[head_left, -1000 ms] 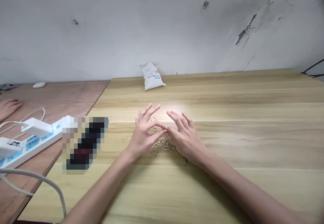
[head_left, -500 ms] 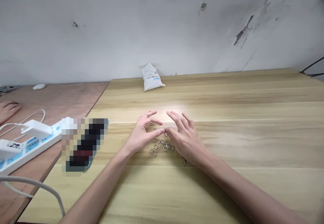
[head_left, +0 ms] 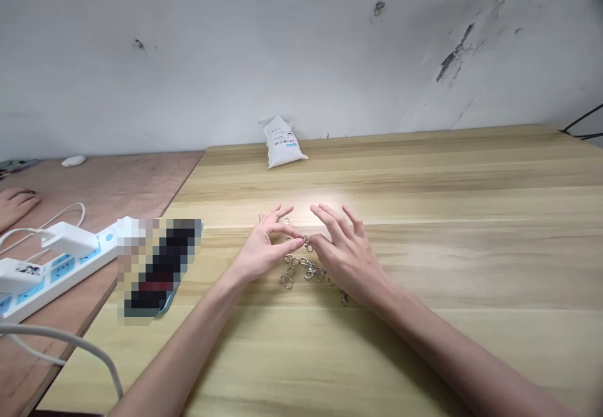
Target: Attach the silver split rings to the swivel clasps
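My left hand (head_left: 264,247) pinches a small metal key ring (head_left: 306,240) between thumb and index finger, its other fingers stretched forward. On the other side of that ring is my right hand (head_left: 348,254), its near fingers bent in and closed on the same piece while the rest fan out. Whether a clasp hangs from it is too small to tell. Below the hands lie several loose silver split rings (head_left: 286,282) and a little cluster of metal swivel clasps (head_left: 315,271). More metal pieces (head_left: 344,298) are partly covered by my right wrist.
A white plastic packet (head_left: 283,144) with a label lies near the wall. To the left are a blurred-out phone (head_left: 162,269), a white power strip (head_left: 61,272) with chargers and cables, and a white oval object (head_left: 73,161). Another person's hand (head_left: 17,203) rests at the left edge.
My left index finger has come down onto its thumb, closing the pinch at the metal ring. My right hand stays nearly in place. The view has shifted very slightly.
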Demonstrator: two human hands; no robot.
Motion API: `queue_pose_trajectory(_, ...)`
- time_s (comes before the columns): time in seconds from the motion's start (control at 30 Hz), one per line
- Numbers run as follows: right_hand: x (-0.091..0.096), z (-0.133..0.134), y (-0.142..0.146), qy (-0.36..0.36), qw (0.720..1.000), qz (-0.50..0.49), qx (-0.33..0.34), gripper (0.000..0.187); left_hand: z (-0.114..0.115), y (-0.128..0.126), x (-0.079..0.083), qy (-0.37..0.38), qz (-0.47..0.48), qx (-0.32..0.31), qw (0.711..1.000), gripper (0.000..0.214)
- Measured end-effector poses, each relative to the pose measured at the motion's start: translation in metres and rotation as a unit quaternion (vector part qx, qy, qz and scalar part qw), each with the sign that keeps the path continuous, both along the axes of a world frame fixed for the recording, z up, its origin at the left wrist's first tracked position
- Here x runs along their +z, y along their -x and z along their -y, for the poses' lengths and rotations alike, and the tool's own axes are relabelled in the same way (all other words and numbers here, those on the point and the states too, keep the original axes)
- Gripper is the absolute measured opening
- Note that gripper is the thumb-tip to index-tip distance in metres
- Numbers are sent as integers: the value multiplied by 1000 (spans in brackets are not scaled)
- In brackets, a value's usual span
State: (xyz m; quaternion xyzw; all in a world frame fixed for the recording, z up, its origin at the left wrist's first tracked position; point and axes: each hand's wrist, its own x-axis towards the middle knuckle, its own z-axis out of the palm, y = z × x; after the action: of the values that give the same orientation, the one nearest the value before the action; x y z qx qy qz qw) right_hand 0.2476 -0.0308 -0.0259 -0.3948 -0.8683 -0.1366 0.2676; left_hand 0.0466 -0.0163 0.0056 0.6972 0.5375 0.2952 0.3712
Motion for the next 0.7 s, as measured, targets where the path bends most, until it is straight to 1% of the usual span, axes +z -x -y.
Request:
queue_pose_trajectory(0.13,-2,-1,1,36,999,-1,-1,12,-1,1,-7,-74,-59,-20,995,13)
queue_pose_trajectory(0.23,-3,-3,0,67,998,-7,-6,15,-1,2,-11,-143,-124,-18,982,13)
queue_pose_trajectory(0.37,1,-4,-3,140,990,-31,-2,20,1,0,-12,-218,-198,-31,955,12)
queue_pose_trajectory(0.5,5,-4,-6,212,973,-96,13,20,4,-4,-11,-304,-267,-52,913,12)
queue_pose_trajectory(0.57,4,-4,-7,222,966,-135,14,19,3,-3,-9,-336,-276,-38,900,12)
queue_pose_trajectory(0.6,3,-5,-8,218,965,-148,11,19,1,0,-8,-348,-270,-20,898,11)
queue_pose_trajectory(0.7,1,-7,-7,190,971,-145,-8,16,-7,13,-8,-358,-233,61,902,9)
